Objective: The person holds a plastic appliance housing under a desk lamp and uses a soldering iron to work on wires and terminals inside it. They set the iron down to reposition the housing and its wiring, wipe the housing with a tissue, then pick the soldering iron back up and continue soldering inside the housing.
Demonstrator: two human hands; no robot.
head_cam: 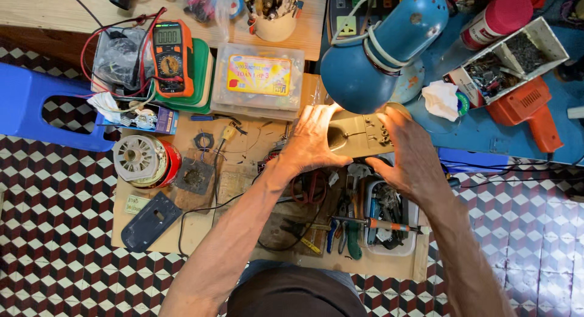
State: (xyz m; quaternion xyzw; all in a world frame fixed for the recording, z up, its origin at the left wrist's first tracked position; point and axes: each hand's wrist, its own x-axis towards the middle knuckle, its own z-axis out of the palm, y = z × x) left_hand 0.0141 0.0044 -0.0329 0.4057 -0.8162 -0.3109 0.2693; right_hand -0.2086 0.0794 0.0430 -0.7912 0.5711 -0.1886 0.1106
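Both my hands hold an olive-tan plastic casing (360,134) right under a lit blue desk lamp (376,49). My left hand (311,139) grips the casing's left end, fingers spread over it. My right hand (409,151) clasps its right end. The casing's flat face with a few small holes shows between the hands. Below them lie a soldering iron (377,223) and a white tray of hand tools (389,215).
A wooden work board (201,226) carries an orange multimeter (171,56), a clear parts box (258,80), a round white fan part on a red tin (143,161), a dark blue cover (149,221) and a black cable. At right sit an orange power tool (530,110), a box of scrap parts (511,60) and a red-capped can (496,19). A blue stool (30,107) stands left.
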